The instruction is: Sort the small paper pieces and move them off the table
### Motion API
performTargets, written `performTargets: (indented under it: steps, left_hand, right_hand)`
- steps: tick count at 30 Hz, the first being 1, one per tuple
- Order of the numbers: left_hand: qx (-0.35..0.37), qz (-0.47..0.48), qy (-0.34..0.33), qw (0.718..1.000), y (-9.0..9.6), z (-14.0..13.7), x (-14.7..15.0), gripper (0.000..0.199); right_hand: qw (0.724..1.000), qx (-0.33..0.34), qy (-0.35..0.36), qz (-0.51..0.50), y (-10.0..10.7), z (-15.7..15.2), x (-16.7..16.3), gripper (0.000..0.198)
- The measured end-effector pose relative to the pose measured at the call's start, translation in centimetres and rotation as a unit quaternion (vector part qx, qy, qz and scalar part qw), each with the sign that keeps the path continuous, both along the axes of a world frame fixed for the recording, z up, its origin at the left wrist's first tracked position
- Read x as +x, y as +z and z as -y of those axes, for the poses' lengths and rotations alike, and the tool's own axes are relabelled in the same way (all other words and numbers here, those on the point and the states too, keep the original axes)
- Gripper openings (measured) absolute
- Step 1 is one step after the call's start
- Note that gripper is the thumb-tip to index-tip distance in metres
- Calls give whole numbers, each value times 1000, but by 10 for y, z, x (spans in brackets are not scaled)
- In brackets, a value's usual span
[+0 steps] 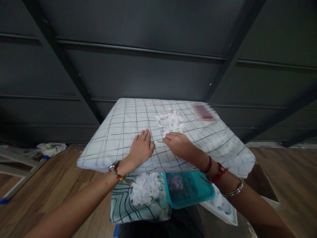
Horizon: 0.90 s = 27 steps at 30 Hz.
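My left hand (141, 145) lies flat on the white checked cloth (123, 129) that covers the table, its fingers stretched out and nothing in them. At the near edge of a loose pile of small white paper scraps (173, 120), my right hand (178, 142) has its fingers curled together, pointing left. What its fingertips hold, if anything, is hidden. A tiny white scrap (156, 142) lies between the two hands. Below the table edge, a heap of white paper scraps (146, 188) rests on a green patterned cloth (119, 208).
A teal plastic container (189, 203) with dark contents stands by the lap. Beside it is a white box (229, 211). A blurred reddish item (204, 111) lies at the table's far right. Dark panels (148, 72) rise behind; a white metal frame (22, 178) stands left.
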<state>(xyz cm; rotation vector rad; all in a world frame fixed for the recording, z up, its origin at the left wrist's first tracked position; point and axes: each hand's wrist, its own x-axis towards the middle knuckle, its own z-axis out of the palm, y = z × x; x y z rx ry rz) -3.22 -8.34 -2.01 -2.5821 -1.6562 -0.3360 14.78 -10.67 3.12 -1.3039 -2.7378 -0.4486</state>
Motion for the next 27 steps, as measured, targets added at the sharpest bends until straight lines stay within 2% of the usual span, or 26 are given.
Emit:
performTargets:
  steps: [4,7,10,17,23,27]
  left_hand:
    - [-3,10,-9,1000,1,0,-2,48]
    - [1,13,-13,1000,0,0,-3,48]
    - [8,9,-14,1000,-1,-1,-4,47]
    - [16,9,-12,1000,-1,0,-3,47]
    - [8,12,-7,1000,-1,-1,-3,48]
    - [4,15,-9,1000,0,-1,-3,48]
  right_hand:
    - [999,-10,-39,7,9,5,4,22]
    - [999,-28,-28,4,19,9,8,22]
    - [999,-12,-40,-1,25,10,5,21]
    - [999,-32,-16,6,18,6,1,23]
    - [999,-1,-51,12,17,5,10,16]
    - [999,-13,-30,-3,16,8,7,23]
